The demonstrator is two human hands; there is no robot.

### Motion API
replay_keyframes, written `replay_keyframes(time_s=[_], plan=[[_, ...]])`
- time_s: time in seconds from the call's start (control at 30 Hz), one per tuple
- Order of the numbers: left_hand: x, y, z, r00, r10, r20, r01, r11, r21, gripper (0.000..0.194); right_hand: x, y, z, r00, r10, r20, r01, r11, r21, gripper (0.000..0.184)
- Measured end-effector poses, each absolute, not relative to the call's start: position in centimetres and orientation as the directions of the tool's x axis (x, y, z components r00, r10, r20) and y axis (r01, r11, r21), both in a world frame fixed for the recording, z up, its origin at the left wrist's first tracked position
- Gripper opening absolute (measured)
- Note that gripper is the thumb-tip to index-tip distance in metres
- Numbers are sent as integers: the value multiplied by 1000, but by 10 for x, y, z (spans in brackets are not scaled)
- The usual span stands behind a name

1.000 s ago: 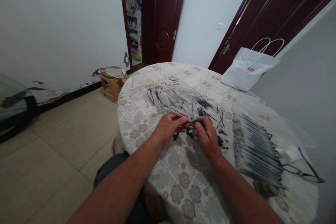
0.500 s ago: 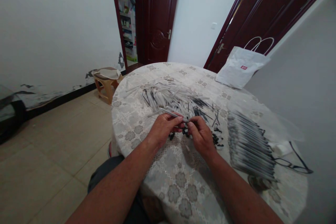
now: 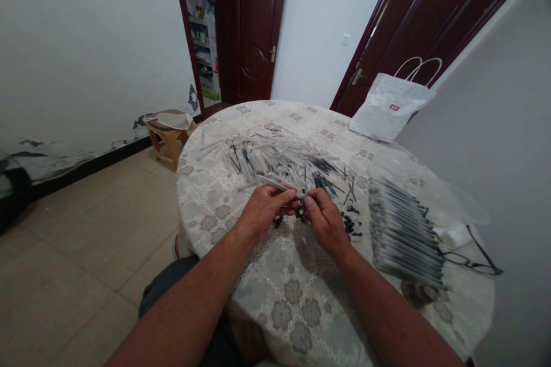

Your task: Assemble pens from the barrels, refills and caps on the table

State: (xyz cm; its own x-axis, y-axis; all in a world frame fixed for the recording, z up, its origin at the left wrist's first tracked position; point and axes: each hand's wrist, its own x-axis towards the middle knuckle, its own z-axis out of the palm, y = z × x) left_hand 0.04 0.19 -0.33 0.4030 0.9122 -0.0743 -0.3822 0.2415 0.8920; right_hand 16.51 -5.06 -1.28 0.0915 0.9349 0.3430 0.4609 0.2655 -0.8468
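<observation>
My left hand (image 3: 267,211) is closed around a pale, translucent pen barrel (image 3: 272,182), whose long end points up and to the left. At the barrel's near end, my right hand (image 3: 326,222) is closed in a pinch; its fingertips hide what is between them. Small black pen parts (image 3: 351,226) lie on the cloth beside and beneath the hands. Beyond them spreads a loose pile of clear pen barrels (image 3: 269,152), with thin black refills (image 3: 326,166) at its right side.
The round table (image 3: 210,206) has a flowered cloth. To the right, a stack of pens (image 3: 404,235) lies beside glasses (image 3: 477,266) and a white roll (image 3: 456,236). A small jar (image 3: 417,293) sits near the stack, and a white bag (image 3: 390,106) stands at the back.
The view has shifted slightly, so everything sits a little further left. Both hands keep their hold at the pen barrel, with the right fingertips drawn close to its end.
</observation>
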Motion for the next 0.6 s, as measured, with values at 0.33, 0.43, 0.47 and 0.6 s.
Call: replay_keyframes(time_s=[0.33,0.43,0.47,0.6], plan=[[-3,4,0,409,913,-11,-312,151,938,34,162,-48,-17,79,963,258,274,227,-934,37],[-3,4,-1,409,913,-12,-305,149,941,33,163,-49,-14,82,948,308,330,266,-906,32],[-3,4,-1,409,913,-9,-300,144,943,32,164,-49,-13,74,950,304,326,265,-907,33],[-4,6,1,424,905,24,-235,85,968,31,165,-48,-12,12,967,255,269,242,-932,40]])
